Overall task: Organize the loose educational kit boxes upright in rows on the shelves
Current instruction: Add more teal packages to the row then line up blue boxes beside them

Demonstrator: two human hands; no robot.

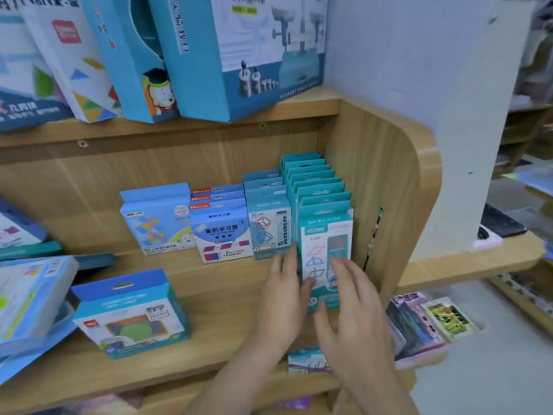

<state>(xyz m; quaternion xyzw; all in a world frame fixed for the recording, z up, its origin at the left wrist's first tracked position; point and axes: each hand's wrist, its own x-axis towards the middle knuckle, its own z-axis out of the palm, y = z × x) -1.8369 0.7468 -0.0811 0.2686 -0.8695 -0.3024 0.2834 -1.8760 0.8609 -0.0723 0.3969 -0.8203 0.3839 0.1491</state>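
Your left hand (284, 292) and right hand (353, 307), fingers straight and spread, rest on the front teal box (324, 232) of the rightmost row against the side panel (386, 190); push unevenly and it may tip forward off the shelf (215, 295).

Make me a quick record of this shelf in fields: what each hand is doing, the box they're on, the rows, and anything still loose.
left hand: fingers straight, at the left edge of the front teal box
right hand: fingers spread over that box's lower front; contact unclear
front teal box: upright, heading a row against the side panel
neighbouring rows: upright, left of the teal row
blue-topped box: stands alone near the shelf's front edge
tilted boxes: lying at the shelf's left end
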